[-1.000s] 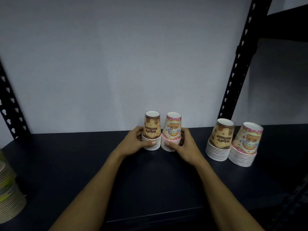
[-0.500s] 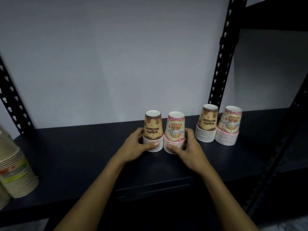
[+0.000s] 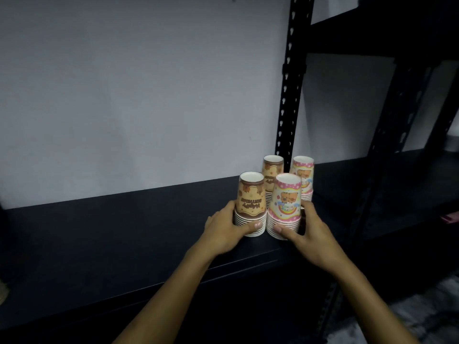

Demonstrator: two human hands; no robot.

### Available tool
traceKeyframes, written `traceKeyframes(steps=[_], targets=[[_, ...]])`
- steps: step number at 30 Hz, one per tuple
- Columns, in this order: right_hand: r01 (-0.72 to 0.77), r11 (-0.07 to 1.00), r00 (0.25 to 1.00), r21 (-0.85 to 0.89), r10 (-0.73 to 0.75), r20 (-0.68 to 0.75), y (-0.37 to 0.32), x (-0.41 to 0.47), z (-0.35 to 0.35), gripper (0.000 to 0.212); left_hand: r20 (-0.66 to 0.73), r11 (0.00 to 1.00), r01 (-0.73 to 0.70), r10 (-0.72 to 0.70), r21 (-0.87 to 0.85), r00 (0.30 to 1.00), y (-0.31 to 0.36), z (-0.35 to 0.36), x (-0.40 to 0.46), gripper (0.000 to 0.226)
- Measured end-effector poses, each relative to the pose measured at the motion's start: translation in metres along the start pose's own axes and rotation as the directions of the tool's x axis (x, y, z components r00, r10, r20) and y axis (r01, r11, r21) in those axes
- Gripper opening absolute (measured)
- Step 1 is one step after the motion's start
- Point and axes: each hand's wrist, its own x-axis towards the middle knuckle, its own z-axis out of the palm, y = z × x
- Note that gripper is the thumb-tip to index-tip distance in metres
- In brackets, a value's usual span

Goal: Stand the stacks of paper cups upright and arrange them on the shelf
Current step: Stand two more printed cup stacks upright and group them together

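Your left hand (image 3: 224, 230) curled its fingers around the base of the upright brown printed paper cup stack (image 3: 250, 204); just beside it, your right hand (image 3: 301, 229) clamped the pink printed paper cup stack (image 3: 285, 206). Both stood near the black metal shelf's (image 3: 124, 232) front edge. Two matching stacks (image 3: 301, 175) stood just behind, against the perforated black upright (image 3: 289, 95), limiting any push backward.

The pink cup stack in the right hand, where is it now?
Head view, right of centre: the front pink stack stands on the shelf, touching the front brown stack.
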Motion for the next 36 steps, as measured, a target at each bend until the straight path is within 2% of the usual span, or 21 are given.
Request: traceKeyframes(steps=[4, 13, 23, 28, 36], targets=[[-0.056, 0.989, 0.996, -0.135, 0.046, -0.077, 0.021, 0.006, -0.024, 0.065, 0.009, 0.999, -0.008, 0.007, 0.038, 1.0, 0.02, 0.03, 0.02, 0.077], [-0.107, 0.981, 0.991, -0.164, 0.093, -0.095, 0.038, 0.028, -0.035, 0.069, -0.087, 0.993, 0.031, -0.021, 0.111, 0.996, 0.026, 0.054, 0.032, 0.07], [-0.063, 0.992, 0.992, -0.11, 0.05, -0.115, 0.051, 0.028, -0.029, 0.07, -0.07, 0.992, 0.03, -0.021, 0.126, 0.997, 0.026, 0.053, 0.032, 0.068], [-0.032, 0.976, 0.985, -0.217, -0.006, -0.173, 0.052, 0.026, -0.016, 0.069, -0.089, 0.994, 0.019, -0.01, 0.11, 0.996, 0.025, 0.054, 0.032, 0.067], [-0.044, 0.966, 0.976, -0.256, -0.013, -0.216, 0.055, 0.023, -0.008, 0.07, -0.082, 0.991, 0.018, -0.007, 0.134, 0.997, 0.021, 0.056, 0.033, 0.075]])
